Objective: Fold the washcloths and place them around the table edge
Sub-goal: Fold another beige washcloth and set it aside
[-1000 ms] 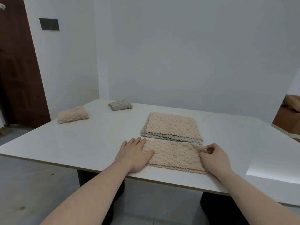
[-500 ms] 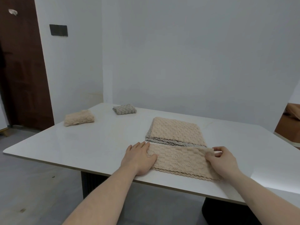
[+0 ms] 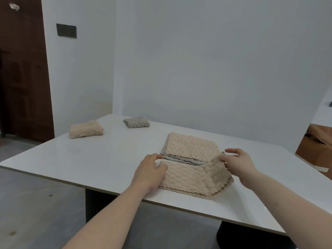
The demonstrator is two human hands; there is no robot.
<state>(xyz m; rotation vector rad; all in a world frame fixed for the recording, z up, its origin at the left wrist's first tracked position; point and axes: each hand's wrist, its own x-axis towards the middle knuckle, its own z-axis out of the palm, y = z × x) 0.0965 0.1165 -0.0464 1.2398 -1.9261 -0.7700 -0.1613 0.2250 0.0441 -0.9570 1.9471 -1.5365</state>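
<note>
You face a plain white wall [image 3: 215, 60] that meets a second white wall [image 3: 80, 78] at a corner behind the table's far left corner. A dark rectangular plate [image 3: 66, 30] is fixed high on the left wall. To your far left stands a dark brown wooden door [image 3: 23, 69]. The floor [image 3: 36, 203] is grey. The table [image 3: 89, 159] has a glossy white top on a dark base [image 3: 93, 203]. At your right edge, brown furniture [image 3: 318, 141] is partly in view.
</note>
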